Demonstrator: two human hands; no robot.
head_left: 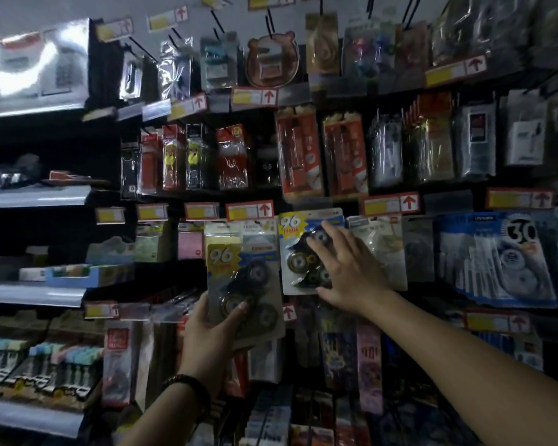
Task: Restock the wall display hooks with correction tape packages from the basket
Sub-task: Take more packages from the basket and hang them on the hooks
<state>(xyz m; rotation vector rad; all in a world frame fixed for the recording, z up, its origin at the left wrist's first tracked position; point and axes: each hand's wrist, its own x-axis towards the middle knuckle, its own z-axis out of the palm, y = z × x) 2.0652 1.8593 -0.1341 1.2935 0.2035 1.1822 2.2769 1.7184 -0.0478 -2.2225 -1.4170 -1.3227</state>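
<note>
Nearest us, our left hand [213, 329] grips a correction tape package [239, 275] by its lower edge, long axis upright, just left of and slightly below the hung package [295, 249] of the same kind. Farther in, our right hand [345, 268], arm stretched forward, lays spread fingers flat on that hung package, grasping nothing. Its hook is hidden; we judge the next move is up and rightward.

Stationery shop aisle, wall hooks [273, 22] hung with packaged goods, price tags [250, 210], stocked shelves [34, 196]
</note>
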